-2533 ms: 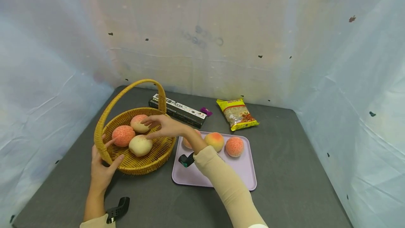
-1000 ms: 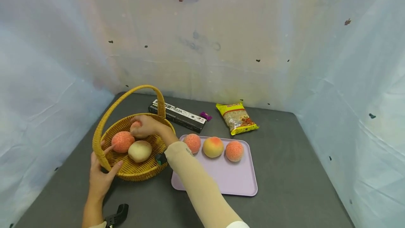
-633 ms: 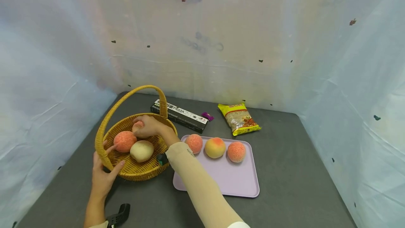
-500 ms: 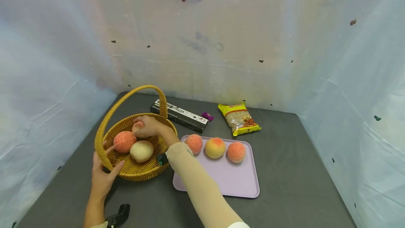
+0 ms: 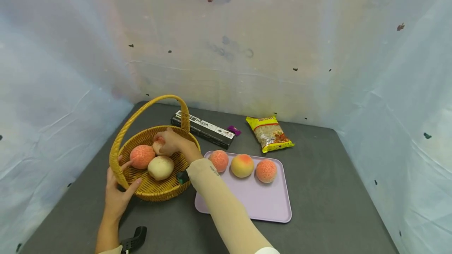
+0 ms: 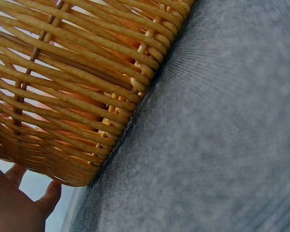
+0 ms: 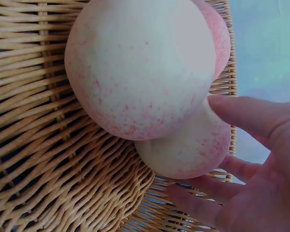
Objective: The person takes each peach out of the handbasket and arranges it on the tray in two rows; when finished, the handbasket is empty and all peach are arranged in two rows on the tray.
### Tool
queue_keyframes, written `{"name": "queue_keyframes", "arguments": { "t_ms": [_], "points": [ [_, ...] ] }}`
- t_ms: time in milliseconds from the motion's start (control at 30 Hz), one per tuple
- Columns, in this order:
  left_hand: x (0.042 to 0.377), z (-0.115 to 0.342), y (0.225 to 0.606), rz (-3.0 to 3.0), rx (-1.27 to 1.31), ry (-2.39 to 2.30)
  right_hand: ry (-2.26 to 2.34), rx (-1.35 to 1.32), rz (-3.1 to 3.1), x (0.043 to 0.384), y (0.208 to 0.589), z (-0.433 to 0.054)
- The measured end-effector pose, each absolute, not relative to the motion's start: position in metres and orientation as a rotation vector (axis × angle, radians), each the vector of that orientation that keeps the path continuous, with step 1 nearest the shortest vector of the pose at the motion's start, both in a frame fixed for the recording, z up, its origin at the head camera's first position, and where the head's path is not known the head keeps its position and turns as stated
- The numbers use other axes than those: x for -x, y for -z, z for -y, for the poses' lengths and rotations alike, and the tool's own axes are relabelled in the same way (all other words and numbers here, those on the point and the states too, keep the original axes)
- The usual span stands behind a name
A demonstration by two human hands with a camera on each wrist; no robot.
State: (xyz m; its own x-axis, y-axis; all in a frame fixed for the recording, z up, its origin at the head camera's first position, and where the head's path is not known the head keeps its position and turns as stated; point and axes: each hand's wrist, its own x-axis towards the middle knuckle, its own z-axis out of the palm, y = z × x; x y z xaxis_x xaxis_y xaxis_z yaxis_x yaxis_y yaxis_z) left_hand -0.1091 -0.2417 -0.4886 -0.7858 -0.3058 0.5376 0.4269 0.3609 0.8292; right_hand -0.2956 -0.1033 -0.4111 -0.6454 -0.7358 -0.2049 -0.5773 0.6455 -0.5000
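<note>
A yellow wicker basket [image 5: 159, 196] with a tall hoop handle stands on the left of the table. My left hand [image 5: 115, 199] grips its left rim near the handle's foot; the left wrist view shows fingertips against the weave [image 6: 53, 96]. Inside sit a coral-pink peach [image 5: 142, 156], a pale cream peach [image 5: 161, 168] and a pink-and-cream peach [image 5: 159, 146] at the back. Reaching in from the right, my right hand [image 5: 173, 142] holds that back peach, thumb and fingers around it. In the right wrist view, the cream peach [image 7: 140, 63] partly covers the held peach [image 7: 198, 150].
Right of the basket lies a lilac tray [image 5: 261, 207] bearing a coral peach [image 5: 219, 160], a yellow-red peach [image 5: 242, 166] and another coral peach [image 5: 266, 171]. Behind are a black pasta box [image 5: 208, 130], a purple-wrapped sweet [image 5: 234, 130] and a yellow food packet [image 5: 270, 133].
My right hand has gone from hovering above the cream peach to the basket's back, where it has taken hold of the back peach. The left hand keeps its place on the rim.
</note>
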Motion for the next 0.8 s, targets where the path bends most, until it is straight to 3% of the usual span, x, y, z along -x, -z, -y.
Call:
{"name": "queue_keyframes", "arguments": {
  "t_ms": [533,800],
  "points": [
    [0.1086,0.2427,0.489,2.006,0.098,1.498,0.343,1.116,-2.47,0.2956,0.413,0.1009],
    [0.1092,0.2436,0.4875,2.01,0.1,1.485,0.437,1.012,-2.406,0.296,0.4128,0.0995]
  ]
}}
